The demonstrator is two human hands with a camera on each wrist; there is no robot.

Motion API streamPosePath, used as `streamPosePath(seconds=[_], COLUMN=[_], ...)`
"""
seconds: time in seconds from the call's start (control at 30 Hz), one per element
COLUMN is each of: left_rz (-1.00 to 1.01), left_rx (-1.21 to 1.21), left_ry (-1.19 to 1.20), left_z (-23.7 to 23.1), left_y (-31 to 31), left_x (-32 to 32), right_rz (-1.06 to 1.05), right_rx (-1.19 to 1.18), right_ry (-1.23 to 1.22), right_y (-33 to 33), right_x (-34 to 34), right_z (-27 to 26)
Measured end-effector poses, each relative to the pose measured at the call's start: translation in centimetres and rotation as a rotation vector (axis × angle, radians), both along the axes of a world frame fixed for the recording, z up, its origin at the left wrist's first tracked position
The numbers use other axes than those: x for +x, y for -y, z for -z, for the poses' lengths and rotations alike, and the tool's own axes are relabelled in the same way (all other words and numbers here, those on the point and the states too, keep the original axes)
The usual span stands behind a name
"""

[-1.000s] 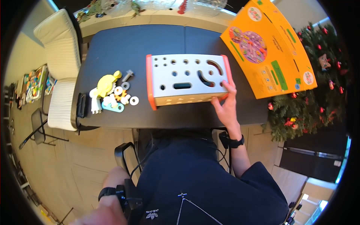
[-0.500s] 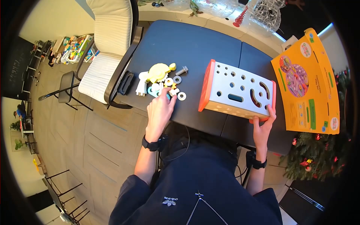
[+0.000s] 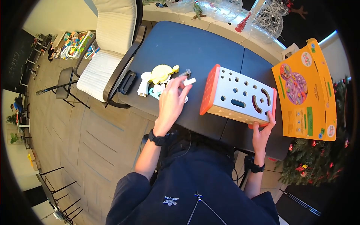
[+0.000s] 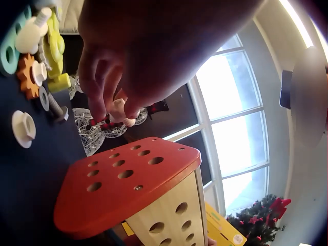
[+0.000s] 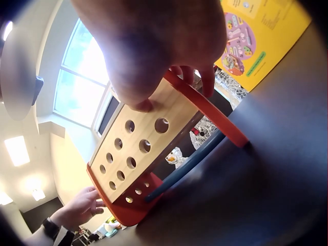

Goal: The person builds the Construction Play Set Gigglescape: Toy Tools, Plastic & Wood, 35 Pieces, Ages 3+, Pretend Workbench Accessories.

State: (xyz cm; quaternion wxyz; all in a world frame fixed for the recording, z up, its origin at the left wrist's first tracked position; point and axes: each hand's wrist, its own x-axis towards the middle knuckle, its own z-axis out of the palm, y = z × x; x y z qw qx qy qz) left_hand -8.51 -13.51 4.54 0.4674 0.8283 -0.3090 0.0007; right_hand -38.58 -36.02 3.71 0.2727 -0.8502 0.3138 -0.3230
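Observation:
My left hand (image 3: 171, 99) pinches a small white toy peg (image 3: 190, 81) between thumb and fingers, above the right side of a pile of toy parts. That pile has a yellow turtle-like piece (image 3: 162, 74), an orange gear (image 4: 28, 77), a grey bolt (image 4: 58, 108) and a white flanged ring (image 4: 24, 129). To its right stands a toy workbench (image 3: 240, 93) with a grey holed top, wooden side and red end panels. My right hand (image 3: 263, 133) grips its near right corner, thumb on the wooden side and fingers over the red end panel.
An orange toy box (image 3: 305, 93) stands at the table's right side, near a decorated Christmas tree (image 3: 307, 161). A black tray-like object (image 3: 127, 82) lies at the left table edge, beside a cushioned chair (image 3: 101, 78). Ornaments line the ledge behind the dark table (image 3: 191, 41).
My left hand came up from below to the toy parts, then picked up the white peg and moved right with it. The head view has turned left; my right hand stays on the workbench.

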Motion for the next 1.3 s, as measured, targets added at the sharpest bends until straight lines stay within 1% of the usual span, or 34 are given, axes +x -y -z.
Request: streamPosePath(seconds=[0.1, 0.13, 0.23, 0.27, 0.37, 0.43, 0.47, 0.53, 0.57, 0.6, 0.63, 0.67, 0.7, 0.73, 0.77, 0.8, 0.83, 0.87, 0.9, 0.97, 1.0, 1.03, 1.1, 1.13, 1.2, 1.23, 1.27, 1.3], left_rz=[0.103, 0.125, 0.196, 0.212, 0.233, 0.319, 0.362, 0.318, 0.298, 0.293, 0.283, 0.272, 0.260, 0.366, 0.395, 0.425, 0.456, 0.498, 0.500, 0.504, 0.508, 0.504, 0.500, 0.517, 0.493, 0.499, 0.502, 0.489], left_rx=[-0.120, -0.047, -0.148, -0.145, -0.118, -0.129, -0.134, -0.156, -0.168, -0.118, -0.180, -0.241, -0.302, -0.241, -0.237, -0.232, -0.225, -0.221, -0.247, -0.308, -0.301, -0.293, -0.274, -0.250, -0.282, -0.301, -0.321, -0.265], left_ry=[-0.252, -0.245, -0.099, -0.128, -0.113, -0.054, -0.023, -0.054, -0.068, -0.210, -0.262, -0.316, -0.368, -0.389, -0.441, -0.493, -0.544, -0.587, -0.595, -0.609, -0.641, -0.612, -0.554, -0.540, -0.647, -0.713, -0.778, -0.818], left_z=[-0.8, -1.1, -0.4, -0.9, -1.1, -1.4, -1.5, -1.3, -1.3, -2.0, -1.6, -0.5, 0.5, 1.5, 1.7, 2.0, 2.2, 1.1, 1.2, 1.4, 0.8, 1.0, 1.9, 2.1, 2.6, 3.8, 5.0, 5.6], left_y=[2.5, 3.0, 4.3, 4.4, 4.6, 4.8, 4.9, 5.0, 5.1, 4.8, 5.1, 5.6, 6.0, 6.2, 6.4, 6.7, 6.9, 6.7, 6.6, 6.5, 6.1, 5.8, 5.3, 4.9, 4.4, 3.9, 3.4, 3.1], left_x=[0.5, 0.9, 0.9, 0.8, 0.8, 0.3, 0.1, 0.1, 0.1, 0.2, 0.3, 0.5, 0.7, 1.2, 0.9, 0.3, -0.2, -0.5, -0.7, -0.9, -1.1, -0.9, -0.3, -0.3, -0.7, -0.6, -0.5, -0.8], right_rz=[0.008, 0.008, 0.003, 0.007, 0.006, -0.006, 0.024, 0.084, 0.080, 0.074, 0.069, 0.050, 0.031, 0.011, -0.009, -0.008, -0.015, -0.019, -0.023, -0.017, -0.014, -0.002, 0.023, -0.004, -0.019, -0.031, -0.043, -0.057], right_rx=[0.016, 0.025, 0.023, 0.029, 0.027, -0.010, -0.018, -0.036, 0.117, 0.270, 0.422, 0.354, 0.428, 0.499, 0.570, 0.413, 0.414, 0.415, 0.417, 0.382, 0.365, 0.387, 0.433, 0.388, 0.423, 0.441, 0.449, 0.454], right_ry=[0.009, 0.016, 0.021, 0.022, 0.008, -0.017, -0.007, 0.012, 0.066, 0.121, 0.175, 0.235, 0.046, -0.142, -0.331, -0.219, -0.236, -0.252, -0.269, -0.225, -0.205, -0.215, -0.232, -0.174, -0.083, -0.037, 0.071, 0.181], right_y=[-0.1, -0.1, 0.0, 0.0, -0.2, 0.0, -0.2, -1.0, -1.3, -1.5, -1.7, -1.3, -0.8, 0.0, 0.3, -0.1, 0.2, 0.4, 0.5, 0.5, 0.3, 0.2, -0.6, -0.8, -1.1, -1.2, -1.5, -1.8], right_x=[0.1, 0.2, 0.1, 0.1, 0.1, 0.1, 0.3, 0.9, 1.0, 0.9, 0.6, 0.3, -0.4, -1.1, -1.3, -1.1, -1.1, -1.1, -1.2, -1.3, -1.3, -1.4, -0.8, -0.9, -1.2, -1.3, -1.1, -0.6], right_z=[0.0, -0.1, 0.0, -0.1, -0.1, -0.1, -0.3, -0.7, -0.8, -0.8, -0.9, 0.9, 1.0, 1.0, 0.9, 1.3, 1.1, 0.7, 0.4, -0.1, -0.6, -1.4, -4.6, -5.1, -5.6, -5.7, -5.5, -5.1])
